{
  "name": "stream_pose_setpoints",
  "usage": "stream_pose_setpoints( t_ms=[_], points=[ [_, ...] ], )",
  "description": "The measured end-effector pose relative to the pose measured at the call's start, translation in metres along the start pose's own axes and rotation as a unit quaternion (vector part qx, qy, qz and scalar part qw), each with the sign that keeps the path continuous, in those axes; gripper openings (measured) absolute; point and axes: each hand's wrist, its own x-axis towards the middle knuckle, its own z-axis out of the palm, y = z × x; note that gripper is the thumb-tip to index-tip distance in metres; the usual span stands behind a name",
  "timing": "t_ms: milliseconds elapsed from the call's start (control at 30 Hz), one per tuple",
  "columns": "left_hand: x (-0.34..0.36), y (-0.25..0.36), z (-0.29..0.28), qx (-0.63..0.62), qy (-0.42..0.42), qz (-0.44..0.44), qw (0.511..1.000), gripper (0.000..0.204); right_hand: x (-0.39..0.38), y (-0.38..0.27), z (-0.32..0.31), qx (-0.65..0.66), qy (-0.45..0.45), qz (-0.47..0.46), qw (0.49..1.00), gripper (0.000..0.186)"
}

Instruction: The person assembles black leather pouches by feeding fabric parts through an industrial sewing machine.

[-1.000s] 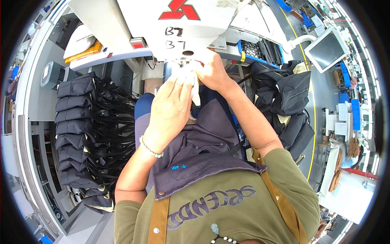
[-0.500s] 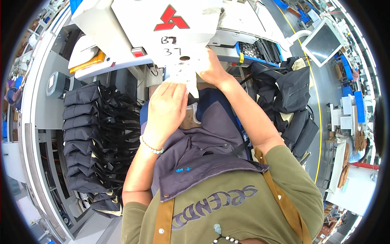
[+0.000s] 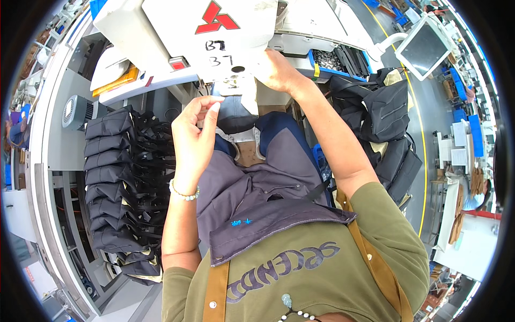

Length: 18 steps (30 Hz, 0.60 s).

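A white sewing machine head point(image 3: 209, 40) with a red emblem stands over the work area. Below it hangs a dark fabric piece point(image 3: 236, 114), with a pale strip along its right side. My left hand point(image 3: 194, 134) is at the left edge of this fabric, thumb and forefinger pinched together. Whatever lies between those fingertips is too small to make out. Against the right side of the machine head rests my right hand point(image 3: 276, 74); its fingertips are hidden by glare and the head.
On the left, several black fabric bags point(image 3: 110, 182) with dangling straps are stacked in a row. More black bags point(image 3: 386, 118) are piled on the right. A blue tray point(image 3: 316, 64) of dark parts and a tilted screen point(image 3: 424, 48) stand beyond.
My left hand has moved left and turned from lying flat to a pinch, uncovering the dark fabric. My right hand has shifted slightly upward along the machine.
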Motion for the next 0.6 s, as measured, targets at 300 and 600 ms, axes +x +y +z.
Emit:
stream_pose_setpoints(
  t_ms=[300,600],
  points=[
    [-0.002,0.000,0.006,-0.372,-0.050,-0.116,0.920,0.032,-0.001,-0.002,-0.005,0.047,-0.006,-0.080,0.996,0.034],
    [-0.007,0.011,0.018,-0.464,-0.094,-0.127,0.871,0.038,-0.019,-0.040,-0.015,0.152,-0.131,0.119,0.972,0.032]
  ],
)
